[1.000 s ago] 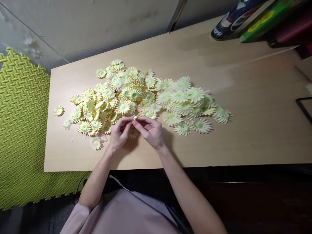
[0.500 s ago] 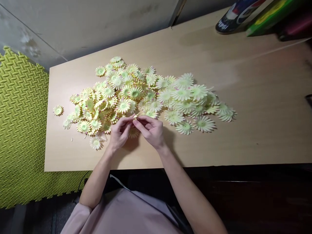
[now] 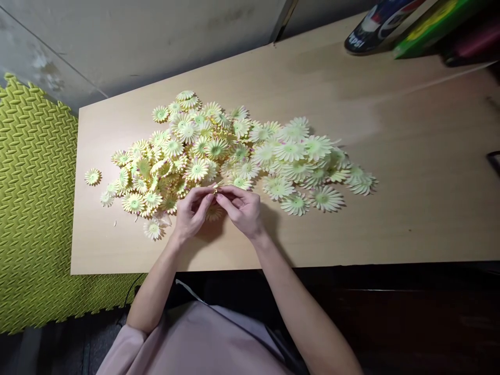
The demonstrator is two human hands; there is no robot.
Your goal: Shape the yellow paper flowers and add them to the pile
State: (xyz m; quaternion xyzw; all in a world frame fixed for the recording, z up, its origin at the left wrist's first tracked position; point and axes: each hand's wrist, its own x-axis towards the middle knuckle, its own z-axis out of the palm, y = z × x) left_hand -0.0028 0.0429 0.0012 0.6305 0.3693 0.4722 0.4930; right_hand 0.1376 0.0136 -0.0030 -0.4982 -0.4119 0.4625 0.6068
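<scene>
Pale-yellow piece (image 3: 217,184), one, pinched; many flowers (image 3: 291,150) cream-yellow, green-centred.

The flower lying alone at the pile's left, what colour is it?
The flower is pale yellow with a greenish centre; see the head view.

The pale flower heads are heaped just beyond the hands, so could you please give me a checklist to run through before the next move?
1. Left hand has its fingertips pinched at the small pale piece: ok.
2. Right hand meets it there, fingertips at the same piece: ok.
3. Pale piece is whole and undamaged: cannot tell; the fingers hide most of it.
4. Flower heads lie singly, without overlap: not ok; most are piled on one another.
5. Lone flower head at the far left rests fully on the table: ok.
6. Pepsi container stands apart from the heap: ok.
</scene>
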